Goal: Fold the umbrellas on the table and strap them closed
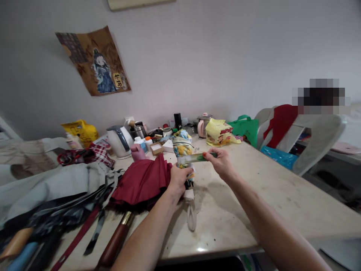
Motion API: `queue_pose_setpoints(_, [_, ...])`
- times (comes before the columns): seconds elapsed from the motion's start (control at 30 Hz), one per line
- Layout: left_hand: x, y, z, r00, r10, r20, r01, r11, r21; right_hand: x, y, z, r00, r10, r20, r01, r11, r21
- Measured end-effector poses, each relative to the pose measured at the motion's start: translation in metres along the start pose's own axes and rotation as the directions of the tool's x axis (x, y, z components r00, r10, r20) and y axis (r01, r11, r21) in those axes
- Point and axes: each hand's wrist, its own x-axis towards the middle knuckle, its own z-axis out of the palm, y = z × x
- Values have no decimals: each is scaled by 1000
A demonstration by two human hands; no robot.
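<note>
A folded compact umbrella with a yellow, white and blue pattern stands over the table in front of me. Its white handle and pale wrist loop point toward me. My left hand is wrapped round its lower part. Level with that, my right hand pinches the end of the umbrella's closing strap, stretched out to the right. Just left of my left hand lies a dark red umbrella with a brown wooden handle.
More umbrellas, including a grey one, cover the table's left. Behind stand a kettle, bottles, small boxes, a yellow package and a green bag. White chairs and a person, partly blurred, are at the right, beyond the table edge.
</note>
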Motion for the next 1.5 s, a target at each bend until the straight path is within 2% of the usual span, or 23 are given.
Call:
queue_pose_setpoints(0.1, [0, 4, -2, 998, -40, 48, 41, 999, -31, 3, -1, -5, 999, 37, -30, -33, 993, 116])
queue_pose_setpoints(0.23, [-6, 9, 0, 989, -87, 121, 97, 992, -84, 7, 5, -8, 996, 90, -12, -82, 953, 292])
queue_pose_setpoints(0.37, [-14, 15, 0, 970, -105, 220, 136, 982, -130, 7, 8, -4, 980, 191, 65, -200, 880, 432])
queue_pose_setpoints(0.43, [-18, 17, -2, 946, -113, 303, 168, 973, -160, 4, 8, 0, 952, 261, 161, -307, 805, 508])
queue_pose_setpoints(0.5, [-20, 16, -4, 891, -120, 438, 237, 945, -223, -1, 9, 6, 912, 290, 290, -408, 710, 574])
queue_pose_setpoints(0.6, [-23, 9, -5, 738, -108, 666, 411, 855, -317, -11, 12, 18, 875, 256, 411, -478, 593, 648])
queue_pose_setpoints(0.67, [-24, 4, -6, 669, -102, 737, 500, 794, -344, -17, 13, 25, 876, 245, 415, -476, 576, 665])
queue_pose_setpoints(0.77, [-22, 2, -9, 632, -186, 752, 554, 787, -271, -22, 9, 27, 883, 276, 380, -465, 626, 626])
queue_pose_setpoints(0.83, [-20, 6, -10, 662, -252, 706, 519, 833, -190, -22, 5, 25, 882, 316, 351, -468, 680, 564])
queue_pose_setpoints(0.9, [-20, 10, -8, 743, -250, 621, 415, 900, -135, -20, 1, 24, 897, 323, 301, -437, 749, 499])
queue_pose_setpoints(1.0, [-24, 12, -1, 873, -160, 460, 213, 975, -65, -18, 1, 24, 962, 222, 162, -271, 863, 426])
queue_pose_setpoints(1.1, [-27, 9, 6, 955, -60, 292, 53, 998, 31, -17, 5, 27, 989, 107, 101, -133, 947, 294])
queue_pose_setpoints(1.17, [-28, 7, 8, 970, -14, 241, 0, 998, 60, -18, 7, 28, 993, 51, 105, -72, 977, 200])
queue_pose_setpoints(1.23, [-29, 7, 8, 971, -2, 239, -6, 999, 33, -19, 7, 28, 994, 20, 109, -37, 987, 154])
queue_pose_setpoints(1.37, [-30, 8, 8, 973, -5, 229, 11, 1000, -27, -18, 5, 25, 983, 42, 177, -83, 971, 226])
queue_pose_setpoints(1.5, [-29, 8, 8, 981, 5, 194, -3, 1000, -8, -14, 4, 20, 962, 14, 273, -100, 947, 304])
